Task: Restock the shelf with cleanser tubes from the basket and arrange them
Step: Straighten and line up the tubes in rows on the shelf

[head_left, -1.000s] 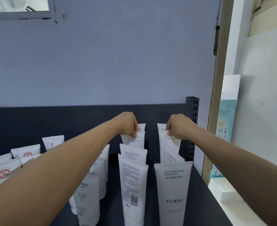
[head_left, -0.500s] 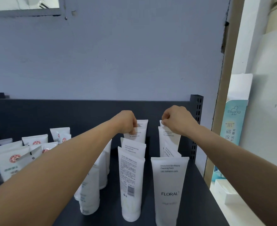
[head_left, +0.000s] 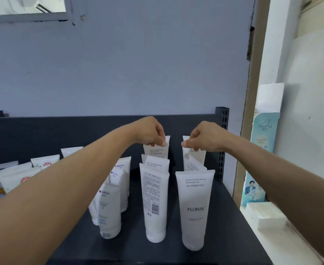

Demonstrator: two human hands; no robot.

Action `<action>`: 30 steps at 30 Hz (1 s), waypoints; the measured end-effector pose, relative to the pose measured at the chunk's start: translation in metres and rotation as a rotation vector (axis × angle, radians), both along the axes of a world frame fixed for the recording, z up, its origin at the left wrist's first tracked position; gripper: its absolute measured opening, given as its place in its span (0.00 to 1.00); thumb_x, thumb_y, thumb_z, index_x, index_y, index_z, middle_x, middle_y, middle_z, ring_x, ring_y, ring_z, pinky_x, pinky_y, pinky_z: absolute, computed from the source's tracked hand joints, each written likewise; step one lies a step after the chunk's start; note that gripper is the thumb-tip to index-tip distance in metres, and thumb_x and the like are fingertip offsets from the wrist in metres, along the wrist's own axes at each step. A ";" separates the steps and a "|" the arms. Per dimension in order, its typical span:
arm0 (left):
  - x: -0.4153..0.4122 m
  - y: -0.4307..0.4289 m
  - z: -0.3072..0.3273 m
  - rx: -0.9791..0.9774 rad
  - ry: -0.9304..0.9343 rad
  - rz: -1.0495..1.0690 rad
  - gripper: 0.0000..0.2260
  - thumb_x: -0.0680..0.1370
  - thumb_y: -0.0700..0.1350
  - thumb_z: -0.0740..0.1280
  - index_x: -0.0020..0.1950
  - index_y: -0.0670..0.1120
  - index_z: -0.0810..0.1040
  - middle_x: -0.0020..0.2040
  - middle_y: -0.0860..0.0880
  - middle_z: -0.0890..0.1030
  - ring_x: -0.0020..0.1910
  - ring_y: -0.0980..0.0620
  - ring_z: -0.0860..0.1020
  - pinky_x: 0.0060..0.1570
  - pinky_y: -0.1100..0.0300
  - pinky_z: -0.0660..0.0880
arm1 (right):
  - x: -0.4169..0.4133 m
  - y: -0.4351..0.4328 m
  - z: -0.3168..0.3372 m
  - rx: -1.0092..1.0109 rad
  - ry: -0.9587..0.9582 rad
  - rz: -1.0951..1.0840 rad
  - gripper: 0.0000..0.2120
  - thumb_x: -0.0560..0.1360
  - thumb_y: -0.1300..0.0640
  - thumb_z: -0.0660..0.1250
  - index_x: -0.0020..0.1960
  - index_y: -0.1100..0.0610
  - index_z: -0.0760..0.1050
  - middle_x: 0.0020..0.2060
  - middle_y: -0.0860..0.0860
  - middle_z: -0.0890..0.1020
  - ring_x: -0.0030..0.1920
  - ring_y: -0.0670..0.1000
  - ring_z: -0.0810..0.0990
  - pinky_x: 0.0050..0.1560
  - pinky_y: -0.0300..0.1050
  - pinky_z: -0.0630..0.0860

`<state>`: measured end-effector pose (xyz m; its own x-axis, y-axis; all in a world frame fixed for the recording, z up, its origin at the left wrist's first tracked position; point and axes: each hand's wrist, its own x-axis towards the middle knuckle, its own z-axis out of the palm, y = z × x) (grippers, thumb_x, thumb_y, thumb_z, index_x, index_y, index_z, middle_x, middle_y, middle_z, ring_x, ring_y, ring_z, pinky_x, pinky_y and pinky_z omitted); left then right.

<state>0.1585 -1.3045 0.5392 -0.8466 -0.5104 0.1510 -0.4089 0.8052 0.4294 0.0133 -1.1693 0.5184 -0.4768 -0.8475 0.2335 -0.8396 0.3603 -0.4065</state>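
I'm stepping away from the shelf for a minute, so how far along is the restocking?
Done: two rows of white tubes stand upright on the dark shelf, fronted by the FLORAL tube and the barcode tube. In hand: the left hand and right hand each pinch the top of a rear tube, straightening the back. Left: the barcode tube faces backwards; the basket is out of view, so remaining stock is unknown.

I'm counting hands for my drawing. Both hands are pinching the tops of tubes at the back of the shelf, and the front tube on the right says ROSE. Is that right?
Not quite. In the head view the front right tube reads FLORAL, not ROSE. The rest holds: the left hand and right hand each pinch the top of a back-row tube on the dark shelf.
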 end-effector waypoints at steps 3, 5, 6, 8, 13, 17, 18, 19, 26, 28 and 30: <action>0.014 0.007 0.000 0.073 -0.027 -0.045 0.07 0.72 0.49 0.72 0.39 0.46 0.82 0.34 0.54 0.80 0.36 0.56 0.77 0.43 0.63 0.76 | 0.010 0.003 0.004 0.077 -0.044 -0.023 0.16 0.72 0.43 0.69 0.44 0.57 0.81 0.36 0.49 0.83 0.36 0.47 0.79 0.35 0.38 0.73; 0.024 0.009 0.000 0.082 -0.045 -0.052 0.09 0.72 0.52 0.72 0.39 0.48 0.82 0.36 0.53 0.80 0.38 0.55 0.77 0.43 0.62 0.76 | 0.018 0.003 0.004 0.128 -0.049 -0.053 0.16 0.72 0.45 0.70 0.47 0.58 0.81 0.36 0.50 0.83 0.36 0.48 0.79 0.33 0.38 0.74; 0.029 0.010 0.001 0.086 -0.068 -0.055 0.08 0.72 0.52 0.71 0.40 0.48 0.82 0.38 0.53 0.80 0.40 0.54 0.77 0.43 0.63 0.76 | 0.022 0.004 0.003 0.155 -0.045 -0.074 0.16 0.72 0.46 0.70 0.47 0.59 0.81 0.36 0.50 0.83 0.36 0.48 0.79 0.34 0.38 0.75; 0.038 0.013 0.001 0.090 -0.132 -0.067 0.07 0.72 0.51 0.72 0.44 0.48 0.83 0.40 0.53 0.80 0.42 0.54 0.77 0.45 0.62 0.76 | 0.027 0.005 0.001 0.196 -0.050 -0.123 0.16 0.71 0.47 0.71 0.47 0.61 0.81 0.35 0.50 0.83 0.35 0.49 0.80 0.35 0.39 0.77; 0.044 0.016 -0.007 0.024 -0.140 -0.045 0.03 0.73 0.45 0.72 0.44 0.46 0.82 0.34 0.53 0.77 0.31 0.57 0.72 0.31 0.68 0.70 | 0.035 0.011 -0.008 0.258 -0.030 -0.240 0.11 0.70 0.51 0.73 0.41 0.59 0.78 0.39 0.54 0.81 0.35 0.49 0.79 0.31 0.37 0.72; 0.039 0.014 -0.018 -0.032 -0.101 -0.016 0.07 0.73 0.43 0.71 0.50 0.43 0.83 0.45 0.49 0.82 0.41 0.52 0.78 0.43 0.62 0.75 | 0.046 0.014 -0.012 0.257 0.165 -0.316 0.14 0.72 0.54 0.69 0.32 0.59 0.71 0.30 0.52 0.74 0.33 0.51 0.75 0.35 0.40 0.72; 0.037 0.014 -0.021 -0.052 -0.083 -0.001 0.08 0.73 0.43 0.71 0.51 0.42 0.83 0.49 0.48 0.83 0.48 0.50 0.79 0.49 0.59 0.75 | 0.049 0.016 -0.012 0.247 0.211 -0.327 0.12 0.73 0.55 0.68 0.34 0.61 0.74 0.32 0.53 0.77 0.36 0.52 0.77 0.39 0.41 0.76; 0.036 0.013 -0.023 -0.060 -0.064 0.013 0.09 0.74 0.43 0.71 0.52 0.42 0.83 0.52 0.47 0.82 0.52 0.49 0.79 0.54 0.58 0.75 | 0.050 0.018 -0.012 0.224 0.243 -0.333 0.10 0.73 0.55 0.67 0.40 0.63 0.78 0.37 0.54 0.81 0.40 0.53 0.80 0.45 0.44 0.78; 0.033 0.011 -0.032 0.001 0.018 0.058 0.10 0.73 0.41 0.71 0.53 0.41 0.83 0.53 0.46 0.83 0.55 0.47 0.79 0.57 0.57 0.75 | 0.045 0.028 -0.005 -0.057 0.215 -0.343 0.11 0.77 0.57 0.65 0.54 0.60 0.82 0.51 0.54 0.84 0.50 0.53 0.80 0.46 0.39 0.70; 0.033 0.011 -0.033 0.022 0.010 0.054 0.11 0.72 0.42 0.72 0.54 0.41 0.82 0.54 0.46 0.82 0.55 0.47 0.78 0.56 0.57 0.74 | 0.042 0.028 -0.005 -0.082 0.213 -0.328 0.11 0.77 0.57 0.65 0.54 0.60 0.82 0.52 0.54 0.83 0.50 0.53 0.80 0.46 0.40 0.70; 0.033 0.013 -0.033 0.021 -0.013 0.055 0.13 0.72 0.43 0.73 0.55 0.42 0.82 0.55 0.46 0.82 0.56 0.47 0.78 0.58 0.57 0.73 | 0.039 0.026 -0.006 -0.092 0.212 -0.310 0.10 0.77 0.57 0.65 0.53 0.60 0.82 0.52 0.54 0.84 0.47 0.51 0.79 0.45 0.40 0.70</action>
<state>0.1913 -1.2918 0.5058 -0.8192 -0.5589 0.1288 -0.4579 0.7725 0.4399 0.0523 -1.1429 0.5120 -0.6403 -0.6415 0.4226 -0.7652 0.5807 -0.2779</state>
